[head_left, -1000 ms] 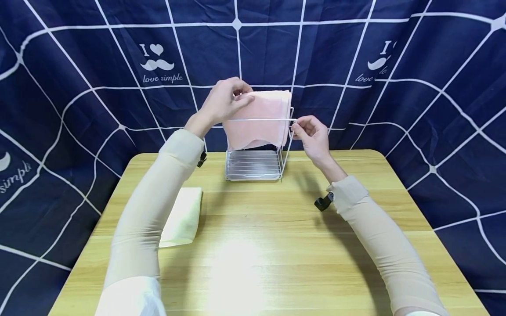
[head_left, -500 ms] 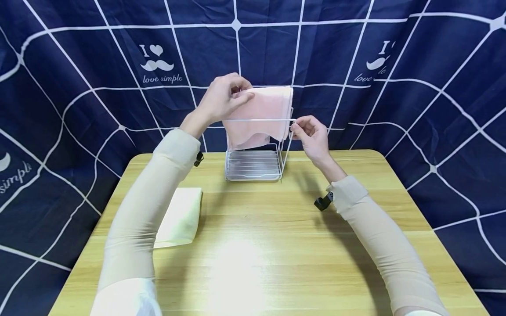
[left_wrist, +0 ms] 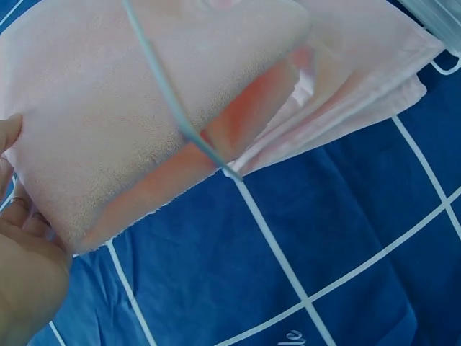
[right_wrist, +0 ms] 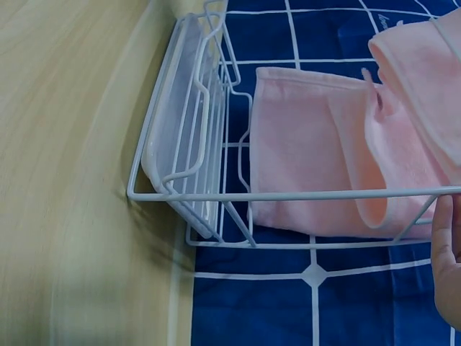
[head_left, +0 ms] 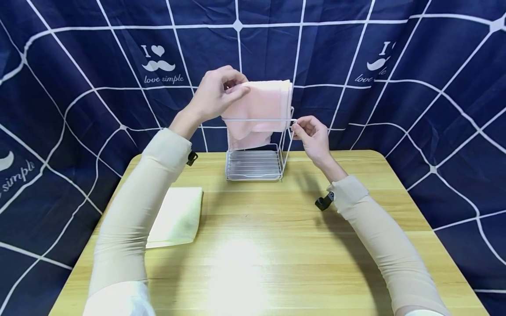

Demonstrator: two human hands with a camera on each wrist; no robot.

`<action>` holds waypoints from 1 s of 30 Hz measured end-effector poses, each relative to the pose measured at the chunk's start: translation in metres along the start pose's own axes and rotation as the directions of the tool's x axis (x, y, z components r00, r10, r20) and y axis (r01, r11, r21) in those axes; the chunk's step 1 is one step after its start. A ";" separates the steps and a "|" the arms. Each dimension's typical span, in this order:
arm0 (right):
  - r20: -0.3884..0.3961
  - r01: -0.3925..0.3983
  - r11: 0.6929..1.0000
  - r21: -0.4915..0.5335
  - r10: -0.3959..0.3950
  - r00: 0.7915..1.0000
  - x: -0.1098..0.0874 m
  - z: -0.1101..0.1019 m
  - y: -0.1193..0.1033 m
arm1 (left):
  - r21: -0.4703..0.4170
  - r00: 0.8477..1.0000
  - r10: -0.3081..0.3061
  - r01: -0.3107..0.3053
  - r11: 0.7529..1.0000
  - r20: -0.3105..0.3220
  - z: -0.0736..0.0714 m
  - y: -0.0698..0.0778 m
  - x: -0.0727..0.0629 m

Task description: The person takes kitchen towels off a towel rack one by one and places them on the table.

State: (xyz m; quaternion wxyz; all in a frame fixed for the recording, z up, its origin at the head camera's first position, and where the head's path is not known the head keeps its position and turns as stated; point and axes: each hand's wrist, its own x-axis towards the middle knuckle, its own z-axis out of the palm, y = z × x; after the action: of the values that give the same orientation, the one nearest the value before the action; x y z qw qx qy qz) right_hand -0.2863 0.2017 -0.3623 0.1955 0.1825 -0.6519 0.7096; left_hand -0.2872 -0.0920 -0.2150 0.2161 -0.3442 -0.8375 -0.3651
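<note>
At the rack (right_wrist: 310,195), left hand (head_left: 215,93) pinches towel (head_left: 268,102) (pink)

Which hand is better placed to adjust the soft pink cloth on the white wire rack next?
Probably the left hand: it pinches the soft pink cloth near the top. The right hand grips an upper corner of the white wire rack, so it seems better suited to steadying that.

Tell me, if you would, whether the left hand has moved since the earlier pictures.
Yes: in the head view the left hand has moved up and to the left against the white rack, with the pink cloth it pinches.
</note>
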 end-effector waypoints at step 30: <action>-0.001 0.007 1.000 -0.003 -0.007 1.000 0.001 0.003 0.001 | -0.035 0.992 -0.002 -0.003 0.999 -0.130 -0.055 0.015 -0.027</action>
State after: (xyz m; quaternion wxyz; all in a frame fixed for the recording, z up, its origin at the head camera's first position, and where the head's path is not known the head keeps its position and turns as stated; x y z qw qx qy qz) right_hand -0.2873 0.1990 -0.3624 0.1987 0.1841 -0.6521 0.7080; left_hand -0.2521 -0.1373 -0.1892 0.2641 -0.3238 -0.8150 -0.4015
